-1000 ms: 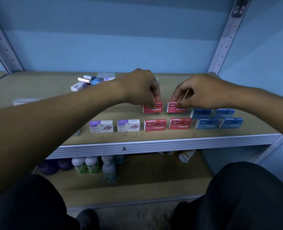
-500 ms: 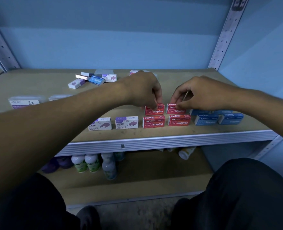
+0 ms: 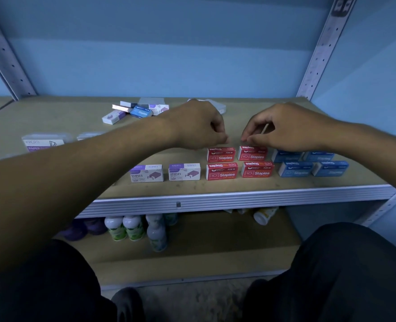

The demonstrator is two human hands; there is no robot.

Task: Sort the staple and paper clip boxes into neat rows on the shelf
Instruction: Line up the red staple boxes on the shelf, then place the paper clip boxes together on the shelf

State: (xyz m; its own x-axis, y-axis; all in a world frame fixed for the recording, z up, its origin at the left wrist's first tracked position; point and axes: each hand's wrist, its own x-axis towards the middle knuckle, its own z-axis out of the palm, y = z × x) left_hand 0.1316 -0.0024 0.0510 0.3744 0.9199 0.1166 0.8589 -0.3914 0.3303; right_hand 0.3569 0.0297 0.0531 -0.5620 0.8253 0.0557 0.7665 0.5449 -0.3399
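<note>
Two rows of small boxes stand near the front of the wooden shelf (image 3: pixel 238 196). The front row holds two purple-and-white staple boxes (image 3: pixel 147 173), two red staple boxes (image 3: pixel 221 171) and two blue ones (image 3: pixel 295 169). Behind them are two more red boxes and two more blue boxes (image 3: pixel 286 156). My left hand (image 3: pixel 199 126) hovers with curled fingers just above the back-left red box (image 3: pixel 221 155), holding nothing. My right hand (image 3: pixel 285 129) pinches the top back edge of the back-right red box (image 3: pixel 252 154).
A loose pile of mixed boxes (image 3: pixel 134 110) lies at the back of the shelf. Clear paper clip boxes (image 3: pixel 43 142) sit at the left. Metal uprights (image 3: pixel 320 47) frame the bay. Bottles (image 3: pixel 127 228) stand on the shelf below, and my knees are in front.
My left hand has let go of the back-left red box and lifted slightly. The right hand stays on the back-right red box. The view has tilted a little.
</note>
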